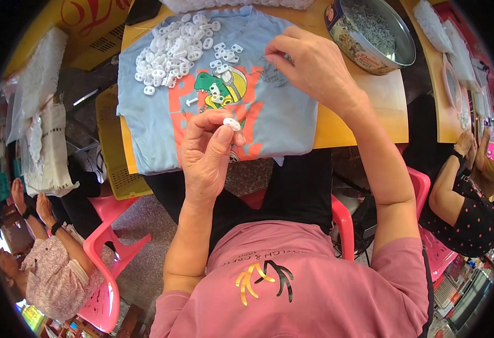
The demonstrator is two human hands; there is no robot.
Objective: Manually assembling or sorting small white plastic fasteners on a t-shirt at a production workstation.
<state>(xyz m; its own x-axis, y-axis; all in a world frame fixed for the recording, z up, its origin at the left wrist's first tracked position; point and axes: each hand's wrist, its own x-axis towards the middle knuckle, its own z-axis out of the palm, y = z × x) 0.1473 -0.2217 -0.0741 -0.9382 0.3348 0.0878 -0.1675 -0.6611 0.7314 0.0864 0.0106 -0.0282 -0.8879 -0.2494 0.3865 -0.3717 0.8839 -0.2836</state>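
Pinching small white plastic piece [232,124] between fingers, left hand [206,152] hovers above blue shirt [162,129] on counter [365,121]; right hand [314,67] fingers curled, touching small grey parts [273,74]; white pile [173,49] near.

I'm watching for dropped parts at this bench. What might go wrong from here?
1. The left hand pinches one small white plastic piece by the fingertips, out past the table edge; if it slips, it would likely fall to the floor.
2. The heap of white pieces lies loose on the blue shirt, which overhangs the table; a tug could scatter them.
3. The right hand reaches over small grey parts and might brush them away.
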